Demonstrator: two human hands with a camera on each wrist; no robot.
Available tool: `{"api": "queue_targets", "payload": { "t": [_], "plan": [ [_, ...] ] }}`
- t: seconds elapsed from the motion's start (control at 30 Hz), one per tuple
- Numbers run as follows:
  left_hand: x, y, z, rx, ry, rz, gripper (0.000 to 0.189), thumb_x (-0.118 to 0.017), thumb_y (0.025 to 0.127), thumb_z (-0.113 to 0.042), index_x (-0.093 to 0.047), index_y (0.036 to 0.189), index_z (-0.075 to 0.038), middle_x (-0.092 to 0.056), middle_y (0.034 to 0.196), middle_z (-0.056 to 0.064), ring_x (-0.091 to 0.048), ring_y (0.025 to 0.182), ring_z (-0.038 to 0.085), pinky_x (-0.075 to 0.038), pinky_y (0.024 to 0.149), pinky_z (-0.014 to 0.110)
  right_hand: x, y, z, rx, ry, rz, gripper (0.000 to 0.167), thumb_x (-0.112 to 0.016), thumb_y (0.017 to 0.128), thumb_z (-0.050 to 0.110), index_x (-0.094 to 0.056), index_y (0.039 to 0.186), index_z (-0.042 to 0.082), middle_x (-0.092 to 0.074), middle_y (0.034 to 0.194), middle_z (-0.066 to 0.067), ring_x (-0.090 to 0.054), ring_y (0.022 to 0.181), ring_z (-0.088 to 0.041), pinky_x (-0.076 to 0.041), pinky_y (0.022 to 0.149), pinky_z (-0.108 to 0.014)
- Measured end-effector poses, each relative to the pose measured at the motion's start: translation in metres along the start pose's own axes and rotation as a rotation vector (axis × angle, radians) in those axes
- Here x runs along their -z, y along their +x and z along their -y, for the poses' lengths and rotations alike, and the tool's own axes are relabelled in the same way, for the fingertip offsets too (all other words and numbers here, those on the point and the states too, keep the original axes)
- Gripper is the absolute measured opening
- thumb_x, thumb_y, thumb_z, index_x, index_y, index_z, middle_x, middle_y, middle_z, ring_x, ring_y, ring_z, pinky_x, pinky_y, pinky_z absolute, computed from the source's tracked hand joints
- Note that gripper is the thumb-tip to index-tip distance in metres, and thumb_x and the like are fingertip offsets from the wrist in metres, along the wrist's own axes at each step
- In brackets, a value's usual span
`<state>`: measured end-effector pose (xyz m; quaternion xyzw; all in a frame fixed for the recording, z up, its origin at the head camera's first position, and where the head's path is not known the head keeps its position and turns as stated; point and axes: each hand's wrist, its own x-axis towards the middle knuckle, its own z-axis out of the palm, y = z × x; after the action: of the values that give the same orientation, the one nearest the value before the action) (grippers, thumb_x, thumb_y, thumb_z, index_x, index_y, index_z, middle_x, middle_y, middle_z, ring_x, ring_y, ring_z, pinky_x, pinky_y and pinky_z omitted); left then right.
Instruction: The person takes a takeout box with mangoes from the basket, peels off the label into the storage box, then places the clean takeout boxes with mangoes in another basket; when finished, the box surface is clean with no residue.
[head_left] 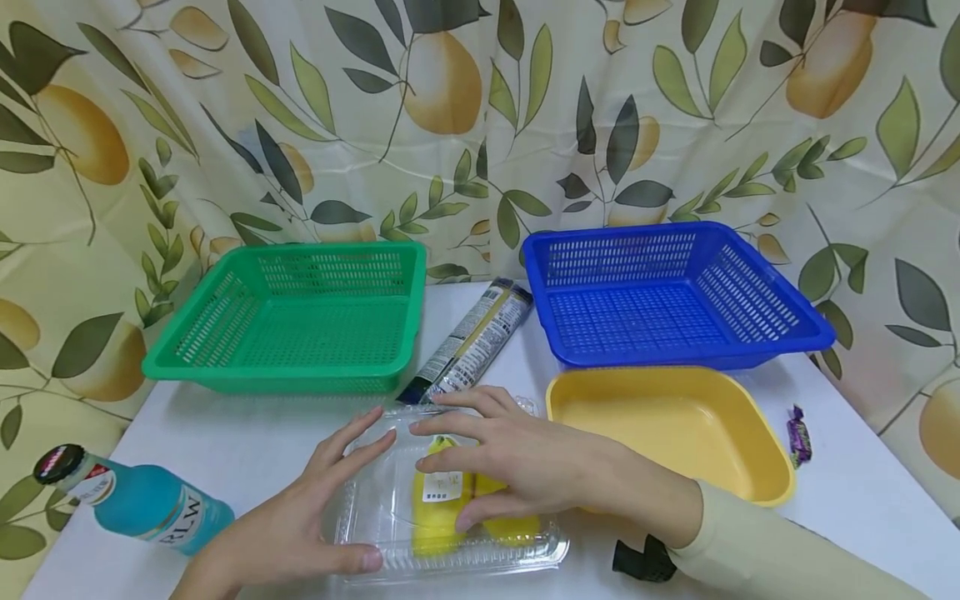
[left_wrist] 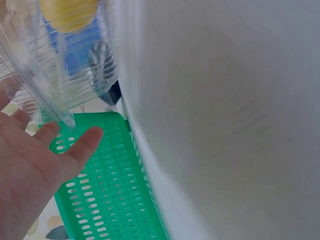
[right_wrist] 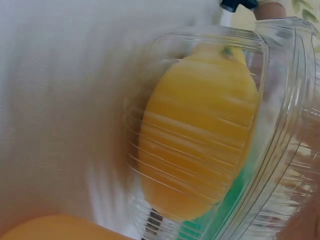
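A clear plastic clamshell box [head_left: 378, 508] lies at the table's front, with yellow fruits [head_left: 437, 532] inside. A white label [head_left: 442, 487] overlaps one of them. In the right wrist view a rounded yellow fruit [right_wrist: 197, 130] with a small green stem end shows through the ribbed wall. My left hand [head_left: 296, 512] is at the box's left side, fingers spread and thumb along the front left edge. Over the lid's right half lies my right hand [head_left: 517, 454], its fingers extended and spread. Part of the fruits is hidden under it.
Behind the box stand a green basket [head_left: 300, 379] and a blue basket [head_left: 780, 337], with a dark printed packet [head_left: 476, 337] between them. A yellow tray [head_left: 667, 433], wrapped candy [head_left: 799, 437] and black object [head_left: 643, 560] are to the right. A teal bottle [head_left: 161, 500] lies left.
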<state>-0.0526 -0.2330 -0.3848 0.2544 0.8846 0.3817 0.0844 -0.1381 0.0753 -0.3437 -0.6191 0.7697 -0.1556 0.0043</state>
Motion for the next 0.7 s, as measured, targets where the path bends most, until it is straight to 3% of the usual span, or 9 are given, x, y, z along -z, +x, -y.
{"api": "queue_targets", "payload": {
  "t": [0.47, 0.7],
  "plan": [
    [-0.0006, 0.0024, 0.0008, -0.003, -0.035, -0.004, 0.103, -0.087, 0.079, -0.040, -0.027, 0.163, -0.036, -0.001, 0.173, -0.003, -0.013, 0.151, 0.046, -0.034, 0.093, 0.086, -0.0021, 0.0014, -0.0055, 0.004, 0.051, -0.021, 0.043, -0.065, 0.098, 0.049, -0.066, 0.137, 0.029, -0.046, 0.158, 0.006, -0.028, 0.153, -0.025, -0.029, 0.122, -0.052],
    [0.0005, 0.0010, 0.0015, 0.008, -0.034, -0.005, 0.103, -0.087, 0.079, -0.040, -0.026, 0.163, -0.037, -0.001, 0.173, -0.001, -0.012, 0.152, 0.045, -0.036, 0.094, 0.085, -0.0031, 0.0016, -0.0070, 0.021, 0.006, -0.072, 0.028, -0.064, 0.101, 0.043, -0.071, 0.125, 0.031, -0.053, 0.152, 0.008, -0.032, 0.151, -0.021, -0.031, 0.121, -0.048]
  ]
}}
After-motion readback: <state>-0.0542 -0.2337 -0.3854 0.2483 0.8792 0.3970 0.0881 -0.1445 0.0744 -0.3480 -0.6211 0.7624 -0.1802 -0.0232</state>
